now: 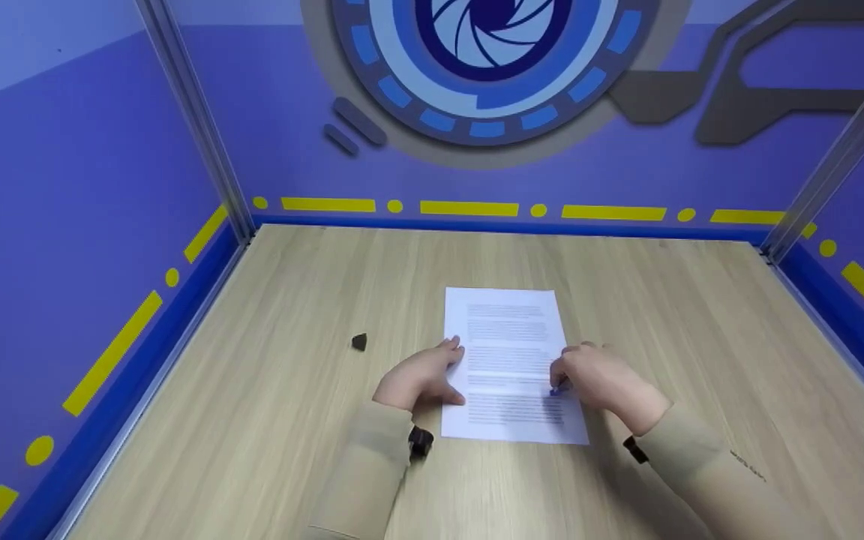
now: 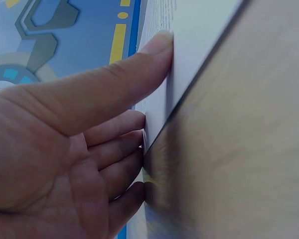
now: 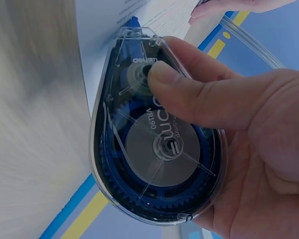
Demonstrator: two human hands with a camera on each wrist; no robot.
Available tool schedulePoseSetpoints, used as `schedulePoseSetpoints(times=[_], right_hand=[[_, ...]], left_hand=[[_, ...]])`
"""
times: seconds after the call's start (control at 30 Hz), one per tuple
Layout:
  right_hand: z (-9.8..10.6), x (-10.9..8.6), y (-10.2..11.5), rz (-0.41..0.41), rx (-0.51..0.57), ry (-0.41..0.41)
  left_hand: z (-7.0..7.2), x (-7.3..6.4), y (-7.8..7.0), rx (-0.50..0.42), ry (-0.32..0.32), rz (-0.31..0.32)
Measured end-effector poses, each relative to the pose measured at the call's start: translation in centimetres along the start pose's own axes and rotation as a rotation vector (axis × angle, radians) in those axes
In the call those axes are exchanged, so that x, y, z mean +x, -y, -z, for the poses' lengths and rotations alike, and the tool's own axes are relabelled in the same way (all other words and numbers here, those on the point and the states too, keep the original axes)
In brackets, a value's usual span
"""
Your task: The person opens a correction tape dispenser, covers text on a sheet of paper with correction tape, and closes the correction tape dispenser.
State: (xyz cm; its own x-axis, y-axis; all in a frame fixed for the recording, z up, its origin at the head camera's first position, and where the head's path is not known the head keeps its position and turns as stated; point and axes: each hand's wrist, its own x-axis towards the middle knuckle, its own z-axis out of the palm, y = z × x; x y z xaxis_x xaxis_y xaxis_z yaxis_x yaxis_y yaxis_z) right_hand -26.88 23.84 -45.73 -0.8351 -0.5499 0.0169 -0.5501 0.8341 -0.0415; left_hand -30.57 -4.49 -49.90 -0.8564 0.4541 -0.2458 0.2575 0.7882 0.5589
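Observation:
A sheet of printed paper (image 1: 503,360) lies on the wooden table. My left hand (image 1: 418,375) rests at its left edge, with the thumb (image 2: 157,47) and fingers spread and pressing on the sheet. My right hand (image 1: 604,379) is over the sheet's right side and holds a correction tape (image 3: 139,144) between thumb and fingers. The dispenser has a clear case with blue gears and a pale spool inside. Its blue tip (image 3: 133,22) points down at the printed lines, right at the paper. From the head view, most of the dispenser is hidden behind the right hand.
A small black piece (image 1: 359,342) lies on the table (image 1: 297,420) to the left of the paper. Blue and purple panels (image 1: 267,112) with yellow marks stand behind and on both sides, joined by metal corner posts (image 1: 203,112). Both forearms wear beige sleeves (image 1: 372,457) with dark wrist straps.

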Motion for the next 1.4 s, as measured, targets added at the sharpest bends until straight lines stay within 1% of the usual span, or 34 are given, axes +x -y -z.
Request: schedulePoseSetpoints(times=[0.27,0.5,0.67,0.77,0.93,1.27,1.4], right_hand=[[0.12,-0.19,-0.21,0.001,0.006,-0.003],[0.25,-0.56,-0.22,-0.003,-0.029,-0.030],[0.31,-0.62,-0.32,-0.013,-0.013,-0.014],[0.34,-0.58,-0.39,-0.019,-0.004,0.000],[0.32,-0.51,-0.39,-0.036,-0.005,0.020],[0.45,-0.61,-0.32,-0.068,-0.026,0.047],[0.45,-0.74,-0.41,-0.053,-0.043,0.026]], left_hand=[[0.00,0.01,-0.01,-0.024,-0.002,0.007],[-0.14,0.20,0.06,-0.022,0.007,0.010],[-0.12,0.19,0.00,-0.043,0.010,0.013],[-0.13,0.19,0.04,-0.038,0.009,0.007],[-0.16,0.15,0.10,-0.024,0.006,0.001],[-0.15,0.22,0.12,-0.029,0.008,0.004],[-0.04,0.19,0.03,-0.006,0.013,0.005]])
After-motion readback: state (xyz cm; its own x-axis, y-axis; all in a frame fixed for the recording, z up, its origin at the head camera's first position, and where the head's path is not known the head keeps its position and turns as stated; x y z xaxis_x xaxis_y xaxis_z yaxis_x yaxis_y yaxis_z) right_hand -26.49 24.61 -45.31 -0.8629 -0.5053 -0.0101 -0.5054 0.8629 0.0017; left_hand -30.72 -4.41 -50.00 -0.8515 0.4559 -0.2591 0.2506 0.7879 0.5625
